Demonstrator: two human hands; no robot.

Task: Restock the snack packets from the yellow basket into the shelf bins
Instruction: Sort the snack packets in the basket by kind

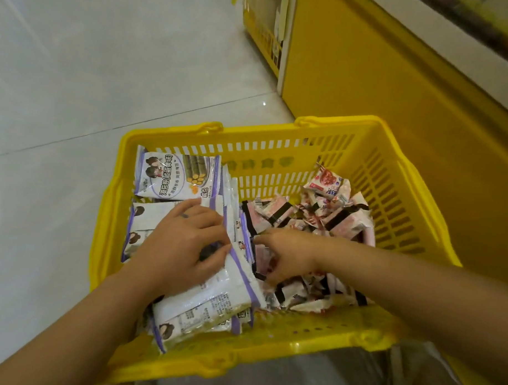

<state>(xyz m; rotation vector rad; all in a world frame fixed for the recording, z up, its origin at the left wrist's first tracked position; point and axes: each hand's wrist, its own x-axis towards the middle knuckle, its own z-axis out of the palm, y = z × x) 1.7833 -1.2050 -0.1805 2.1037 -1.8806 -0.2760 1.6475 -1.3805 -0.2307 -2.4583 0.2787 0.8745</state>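
Observation:
A yellow slotted basket (277,141) sits on the floor below me. Its left half holds several white-and-purple snack packets (172,175), some lying flat, some standing on edge. Its right half holds a heap of small pink-and-white packets (327,212) with black bands. My left hand (182,244) lies on the upright white-and-purple packets, fingers curled round their top edges. My right hand (288,251) reaches in from the right, fingers against the other side of the same bundle, fingertips hidden among the packets.
A yellow shelf unit (366,66) stands right behind the basket, to the right. Another yellow fixture (264,31) stands further back. Pale tiled floor (78,85) spreads to the left. A grey bag or cloth (298,375) lies under the basket's near rim.

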